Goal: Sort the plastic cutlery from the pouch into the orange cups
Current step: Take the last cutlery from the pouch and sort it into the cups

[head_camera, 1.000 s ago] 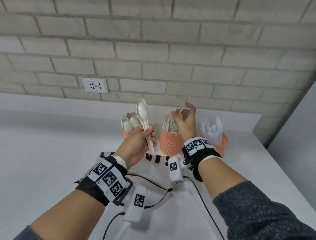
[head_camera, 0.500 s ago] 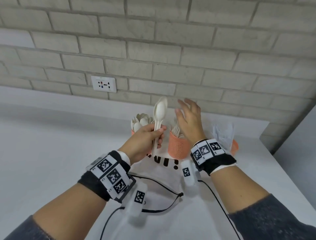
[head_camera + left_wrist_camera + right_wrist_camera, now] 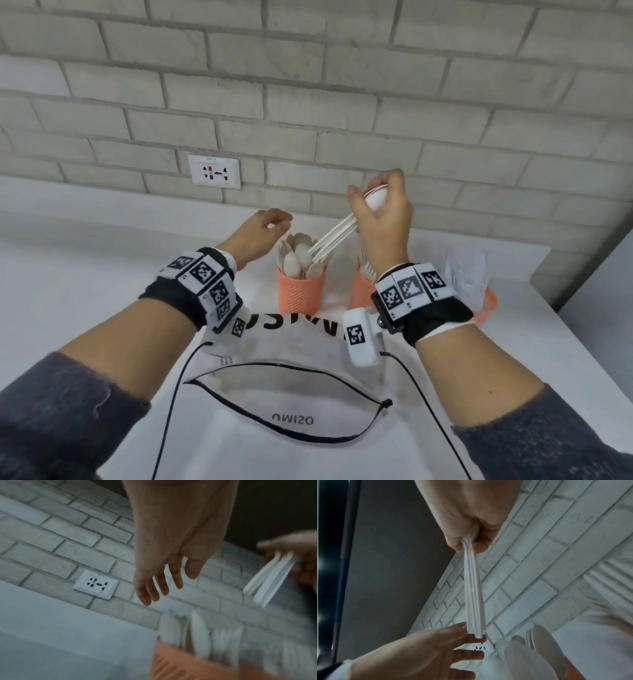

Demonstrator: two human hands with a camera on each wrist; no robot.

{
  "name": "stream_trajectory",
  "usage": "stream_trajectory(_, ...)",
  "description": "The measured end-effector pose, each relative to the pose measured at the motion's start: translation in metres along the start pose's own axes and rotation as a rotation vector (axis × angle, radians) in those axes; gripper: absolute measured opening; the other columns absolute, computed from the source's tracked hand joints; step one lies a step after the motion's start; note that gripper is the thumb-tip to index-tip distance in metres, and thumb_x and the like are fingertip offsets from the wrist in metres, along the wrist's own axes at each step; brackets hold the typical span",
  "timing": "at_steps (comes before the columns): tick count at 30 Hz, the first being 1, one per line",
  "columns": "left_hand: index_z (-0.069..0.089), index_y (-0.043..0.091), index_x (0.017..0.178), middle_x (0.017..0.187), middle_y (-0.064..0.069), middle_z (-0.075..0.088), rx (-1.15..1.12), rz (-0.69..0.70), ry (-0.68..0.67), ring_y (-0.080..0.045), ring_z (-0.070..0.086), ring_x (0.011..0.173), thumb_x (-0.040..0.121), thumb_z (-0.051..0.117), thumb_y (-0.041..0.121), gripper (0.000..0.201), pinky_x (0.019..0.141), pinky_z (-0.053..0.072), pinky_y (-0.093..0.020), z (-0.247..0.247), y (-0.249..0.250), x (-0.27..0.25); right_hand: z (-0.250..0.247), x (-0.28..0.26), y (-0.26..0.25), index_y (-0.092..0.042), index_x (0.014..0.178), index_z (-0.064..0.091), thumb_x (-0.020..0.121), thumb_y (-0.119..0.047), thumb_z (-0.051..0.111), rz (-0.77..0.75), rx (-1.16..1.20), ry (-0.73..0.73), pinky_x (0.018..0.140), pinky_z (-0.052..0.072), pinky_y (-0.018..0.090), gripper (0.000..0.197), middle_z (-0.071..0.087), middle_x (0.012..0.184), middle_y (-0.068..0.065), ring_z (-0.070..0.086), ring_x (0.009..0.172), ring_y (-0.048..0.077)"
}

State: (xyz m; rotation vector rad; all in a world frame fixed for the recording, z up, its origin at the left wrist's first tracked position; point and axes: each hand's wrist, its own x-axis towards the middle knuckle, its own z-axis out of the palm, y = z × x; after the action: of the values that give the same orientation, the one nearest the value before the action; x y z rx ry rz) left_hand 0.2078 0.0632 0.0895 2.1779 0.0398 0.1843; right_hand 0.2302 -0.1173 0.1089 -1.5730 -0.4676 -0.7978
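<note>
My right hand [image 3: 380, 212] grips a bunch of white plastic spoons [image 3: 334, 236] by their bowls; the handles point down-left over the left orange cup [image 3: 300, 291], which holds several spoons. In the right wrist view the spoon handles [image 3: 473, 595] hang from my thumb and fingers. My left hand [image 3: 263, 228] hovers left of that cup, empty, its fingers [image 3: 154, 588] relaxed. The middle orange cup [image 3: 361, 291] holds forks; the right orange cup [image 3: 488, 306] holds clear cutlery. The white pouch [image 3: 291, 394] lies open in front of the cups.
A brick wall with a white socket [image 3: 214, 171] runs behind the white counter [image 3: 85, 274]. A grey wall [image 3: 603, 308] closes the right side. Black cables [image 3: 168, 411] trail from my wrist cameras across the pouch.
The spoons passed from my left hand to my right, which now grips them over the left cup. My left hand let go and moved left. The camera tilted down.
</note>
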Motion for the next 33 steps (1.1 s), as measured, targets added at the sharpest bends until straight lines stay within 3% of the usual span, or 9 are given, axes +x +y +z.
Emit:
stream_trajectory(4, 0.033, 0.023, 0.145, 0.155, -0.004, 0.023, 0.109, -0.040, -0.228, -0.022, 0.027, 0.140, 0.100, 0.036, 0.035, 0.047, 0.111, 0.022, -0.032, 0.013, -0.021, 0.013, 0.027, -0.018, 0.010, -0.014, 0.081, 0.047, 0.082, -0.010, 0.065, -0.156, -0.098, -0.148, 0.065, 0.041, 0.019, 0.019, 0.049, 0.078, 0.002, 0.047, 0.069, 0.014)
stream_trajectory(7, 0.025, 0.023, 0.148, 0.153, -0.003, 0.031, 0.060, -0.060, -0.290, -0.021, 0.032, 0.137, 0.100, 0.033, 0.038, 0.051, 0.107, 0.029, -0.034, 0.018, -0.023, 0.012, 0.041, -0.027, 0.029, -0.001, 0.083, 0.052, 0.083, -0.010, 0.064, -0.212, -0.236, -0.314, 0.067, 0.034, 0.009, 0.016, 0.045, 0.083, 0.000, 0.040, 0.074, 0.003)
stream_trajectory(10, 0.027, 0.027, 0.146, 0.147, -0.005, 0.039, 0.050, -0.048, -0.287, -0.024, 0.044, 0.124, 0.101, 0.033, 0.032, 0.046, 0.088, 0.044, -0.037, 0.017, -0.028, 0.013, 0.045, -0.036, 0.047, -0.002, 0.091, 0.056, 0.087, -0.025, 0.061, -0.137, -0.375, -0.522, 0.074, 0.034, 0.021, 0.024, 0.053, 0.091, 0.006, 0.049, 0.084, 0.015)
stream_trajectory(12, 0.028, 0.026, 0.145, 0.145, -0.006, 0.041, 0.027, -0.029, -0.284, -0.023, 0.046, 0.117, 0.101, 0.034, 0.025, 0.045, 0.081, 0.046, -0.036, 0.016, -0.031, 0.014, 0.045, -0.043, 0.055, -0.012, 0.105, 0.060, 0.091, -0.044, 0.041, -0.142, -0.630, -0.654, 0.093, 0.032, 0.035, 0.040, 0.058, 0.114, 0.005, 0.048, 0.112, 0.023)
stream_trajectory(15, 0.032, 0.023, 0.143, 0.144, -0.006, 0.043, -0.017, -0.013, -0.262, -0.022, 0.044, 0.125, 0.101, 0.034, 0.023, 0.043, 0.089, 0.041, -0.033, 0.018, -0.033, 0.015, 0.044, -0.041, 0.047, -0.025, 0.136, 0.042, 0.098, -0.047, 0.020, -0.031, -0.876, -0.823, 0.114, 0.001, 0.051, 0.049, 0.032, 0.151, -0.005, 0.009, 0.145, 0.018)
stream_trajectory(21, 0.028, 0.020, 0.147, 0.150, -0.005, 0.037, -0.129, -0.011, -0.258, -0.020, 0.036, 0.135, 0.103, 0.028, 0.029, 0.045, 0.096, 0.031, -0.025, 0.021, -0.035, 0.016, 0.047, -0.033, 0.025, -0.021, 0.149, 0.004, 0.092, -0.061, 0.011, 0.098, -1.191, -1.118, 0.109, -0.017, 0.060, 0.070, -0.002, 0.159, -0.002, -0.020, 0.143, 0.025)
stream_trajectory(26, 0.020, 0.021, 0.149, 0.154, -0.011, 0.024, -0.052, 0.021, -0.119, -0.024, 0.024, 0.141, 0.102, 0.030, 0.032, 0.049, 0.112, 0.021, -0.034, 0.007, -0.025, 0.003, 0.038, -0.029, 0.007, -0.028, 0.148, -0.007, 0.094, -0.057, 0.023, 0.163, -0.989, -1.016, 0.114, -0.007, 0.056, 0.068, -0.008, 0.158, 0.007, -0.015, 0.145, 0.028)
stream_trajectory(29, 0.049, 0.016, 0.130, 0.139, -0.009, 0.042, 0.153, 0.086, -0.154, -0.023, 0.040, 0.127, 0.098, 0.040, 0.016, 0.033, 0.099, 0.030, -0.028, -0.017, -0.021, -0.021, 0.015, -0.033, -0.017, -0.023, 0.144, 0.026, 0.094, -0.039, 0.045, 0.044, -0.765, -0.783, 0.113, 0.022, 0.047, 0.056, 0.034, 0.146, 0.009, 0.026, 0.137, 0.026)
stream_trajectory(33, 0.057, 0.033, 0.105, 0.114, 0.013, 0.052, 0.318, 0.050, -0.568, -0.010, 0.048, 0.111, 0.088, 0.061, 0.024, 0.019, 0.089, 0.037, -0.022, -0.042, -0.042, -0.079, -0.026, -0.073, -0.041, -0.019, 0.124, 0.054, 0.083, -0.032, 0.067, 0.081, -0.514, -1.148, 0.094, 0.039, 0.028, 0.045, 0.053, 0.111, -0.013, 0.050, 0.103, 0.004)
